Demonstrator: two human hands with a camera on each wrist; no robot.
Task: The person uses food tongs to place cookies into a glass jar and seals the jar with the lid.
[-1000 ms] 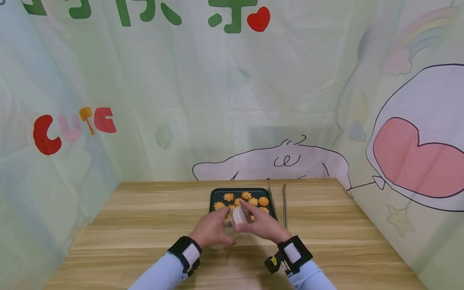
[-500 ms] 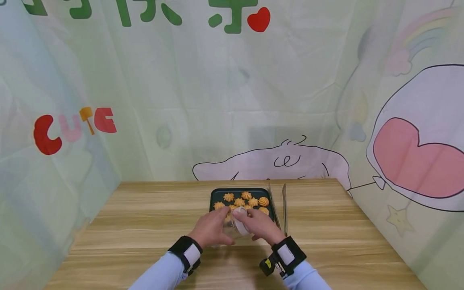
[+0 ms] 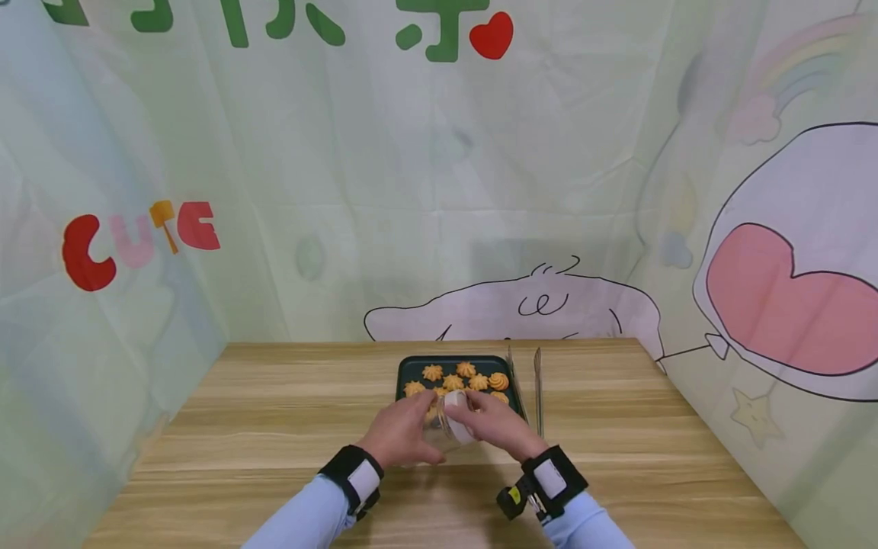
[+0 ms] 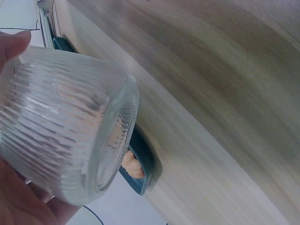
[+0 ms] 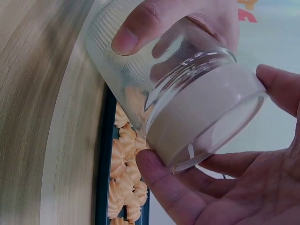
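My left hand [image 3: 401, 433] grips a clear ribbed glass jar [image 4: 61, 126], which is tilted on its side above the table. The jar's white lid [image 5: 201, 108] faces right and sits on the jar's mouth. My right hand [image 3: 501, 423] holds this lid by its rim, thumb and fingers on opposite sides, as the right wrist view shows. Just beyond both hands, a dark green tray [image 3: 402, 372] bears several piped, star-shaped cookies [image 3: 453, 383]. The hands and the jar hide the tray's near part.
A pair of metal tongs [image 3: 538, 385] lies at the tray's right side, pointing away from me. The wooden table [image 3: 274, 419] ends at a printed cloth backdrop [image 3: 309, 191], which also rises along the left and right sides.
My right hand has turned about the lid, its wrist swinging left and then slightly back right. The lid now faces more to the right. My left hand has stayed put with the jar.
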